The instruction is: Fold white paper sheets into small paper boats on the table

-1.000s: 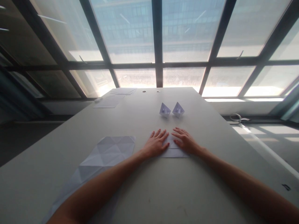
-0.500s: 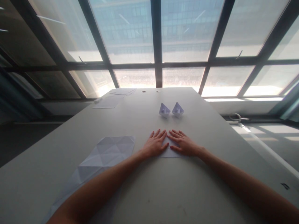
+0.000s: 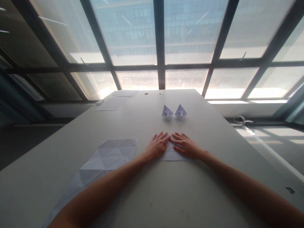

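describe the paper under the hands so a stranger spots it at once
On the white table, nearer than the two paper boats, the folded paper lies flat, partly covered by the left hand and right hand. Unlike the boats and the larger creased sheet to its left, it has both hands on it.

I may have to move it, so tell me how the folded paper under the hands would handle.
The folded paper shows flap edges, so it's probably stiffer than a single sheet. Lying flat, it seems unlikely to roll. The table looks smooth, so the paper may slide if pushed.
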Tool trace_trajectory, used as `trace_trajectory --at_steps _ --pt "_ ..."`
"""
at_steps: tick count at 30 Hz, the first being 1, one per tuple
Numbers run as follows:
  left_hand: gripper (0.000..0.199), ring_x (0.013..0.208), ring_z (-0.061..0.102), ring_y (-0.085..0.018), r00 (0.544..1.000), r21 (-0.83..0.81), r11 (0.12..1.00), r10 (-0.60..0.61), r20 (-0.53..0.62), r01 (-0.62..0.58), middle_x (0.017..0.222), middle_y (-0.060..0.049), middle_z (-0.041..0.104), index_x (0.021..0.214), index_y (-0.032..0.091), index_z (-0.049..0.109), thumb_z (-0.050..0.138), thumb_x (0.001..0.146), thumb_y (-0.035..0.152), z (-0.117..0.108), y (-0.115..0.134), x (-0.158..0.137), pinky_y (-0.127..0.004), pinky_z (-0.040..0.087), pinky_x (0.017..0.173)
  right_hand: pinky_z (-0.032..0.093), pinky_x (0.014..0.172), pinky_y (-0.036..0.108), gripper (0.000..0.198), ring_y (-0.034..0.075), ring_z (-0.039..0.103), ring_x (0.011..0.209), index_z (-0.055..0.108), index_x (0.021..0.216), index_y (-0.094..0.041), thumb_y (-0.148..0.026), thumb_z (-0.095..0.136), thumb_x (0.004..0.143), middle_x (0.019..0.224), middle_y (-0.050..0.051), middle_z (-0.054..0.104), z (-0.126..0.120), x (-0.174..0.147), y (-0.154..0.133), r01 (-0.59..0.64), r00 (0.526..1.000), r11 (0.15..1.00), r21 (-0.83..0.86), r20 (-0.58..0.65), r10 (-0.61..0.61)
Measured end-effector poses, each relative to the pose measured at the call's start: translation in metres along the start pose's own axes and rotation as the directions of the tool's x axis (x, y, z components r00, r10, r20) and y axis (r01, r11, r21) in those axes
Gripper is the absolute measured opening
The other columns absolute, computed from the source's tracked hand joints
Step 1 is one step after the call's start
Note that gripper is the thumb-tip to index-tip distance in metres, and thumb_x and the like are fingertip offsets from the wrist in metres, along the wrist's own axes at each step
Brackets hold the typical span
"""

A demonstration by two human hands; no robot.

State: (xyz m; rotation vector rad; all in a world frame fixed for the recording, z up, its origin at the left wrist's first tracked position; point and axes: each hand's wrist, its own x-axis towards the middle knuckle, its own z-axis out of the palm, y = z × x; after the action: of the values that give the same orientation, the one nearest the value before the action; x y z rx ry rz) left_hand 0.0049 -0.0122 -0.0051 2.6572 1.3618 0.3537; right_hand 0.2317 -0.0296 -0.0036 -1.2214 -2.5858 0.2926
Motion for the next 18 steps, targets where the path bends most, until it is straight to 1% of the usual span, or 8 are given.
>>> trace_trajectory --at_steps 2,6,9,12,15,17,18 --pt "0.045 0.142 0.032 -0.02 0.999 -0.022 1.0 -0.004 -0.038 0.003 0.151 -0.002 0.042 0.142 0.026 0.047 0.033 0.099 0.027 -0.002 0.0 0.001 -0.043 0.022 0.118 0.017 0.117 0.05 0.051 0.026 0.021 0.146 0.04 0.147 -0.03 -0.042 0.042 0.098 0.157 0.006 0.031 0.001 0.0 -0.001 -0.021 1.0 1.0 -0.013 -0.005 0.021" --pt "0.04 0.131 0.046 -0.018 0.993 -0.07 0.997 0.023 -0.118 -0.031 0.14 -0.004 0.054 0.129 0.023 0.058 0.04 0.093 0.021 -0.006 0.0 0.003 -0.035 0.03 0.115 0.014 0.116 0.055 0.047 0.028 0.021 0.146 0.044 0.145 -0.03 -0.039 0.04 0.099 0.156 0.009 0.033 0.0 0.0 0.0 -0.073 0.997 0.995 -0.062 -0.016 0.072" --pt "0.037 0.131 0.046 -0.021 0.991 -0.033 0.999 -0.024 -0.129 0.02 0.139 -0.005 0.054 0.127 0.024 0.059 0.042 0.094 0.025 -0.005 -0.002 0.002 -0.039 0.029 0.115 0.015 0.116 0.056 0.047 0.028 0.021 0.146 0.046 0.144 -0.028 -0.036 0.039 0.099 0.155 0.01 0.033 -0.002 0.001 0.004 -0.111 0.994 0.99 -0.085 -0.004 0.111" --pt "0.047 0.139 0.036 -0.028 0.981 0.033 0.989 -0.135 -0.139 0.141 0.149 -0.008 0.043 0.14 0.025 0.046 0.044 0.094 0.033 0.0 -0.005 0.001 -0.047 0.025 0.115 0.017 0.115 0.056 0.047 0.028 0.021 0.146 0.047 0.144 -0.027 -0.03 0.04 0.097 0.155 0.01 0.034 -0.004 0.001 0.008 -0.123 0.992 0.988 -0.088 0.003 0.124" --pt "0.063 0.142 0.026 -0.037 0.952 0.067 0.958 -0.266 -0.154 0.278 0.156 -0.013 0.03 0.151 0.026 0.028 0.045 0.093 0.047 0.006 -0.008 0.0 -0.056 0.022 0.113 0.02 0.115 0.053 0.049 0.027 0.022 0.146 0.047 0.144 -0.025 -0.025 0.041 0.095 0.155 0.01 0.033 -0.004 0.0 0.01 -0.118 0.993 0.99 -0.072 0.006 0.119" --pt "0.071 0.143 0.022 -0.04 0.938 0.069 0.942 -0.317 -0.141 0.329 0.156 -0.016 0.029 0.153 0.025 0.02 0.043 0.093 0.053 0.007 -0.009 0.0 -0.059 0.019 0.112 0.02 0.115 0.052 0.049 0.027 0.023 0.145 0.046 0.144 -0.025 -0.025 0.04 0.095 0.156 0.01 0.032 -0.004 0.0 0.01 -0.116 0.993 0.992 -0.056 0.004 0.116" --pt "0.072 0.143 0.022 -0.04 0.937 0.068 0.94 -0.323 -0.132 0.334 0.155 -0.017 0.03 0.154 0.024 0.017 0.042 0.093 0.054 0.007 -0.009 0.0 -0.059 0.018 0.112 0.02 0.115 0.052 0.049 0.027 0.023 0.145 0.046 0.144 -0.025 -0.026 0.039 0.096 0.156 0.011 0.032 -0.003 0.0 0.009 -0.117 0.993 0.992 -0.05 0.0 0.117"
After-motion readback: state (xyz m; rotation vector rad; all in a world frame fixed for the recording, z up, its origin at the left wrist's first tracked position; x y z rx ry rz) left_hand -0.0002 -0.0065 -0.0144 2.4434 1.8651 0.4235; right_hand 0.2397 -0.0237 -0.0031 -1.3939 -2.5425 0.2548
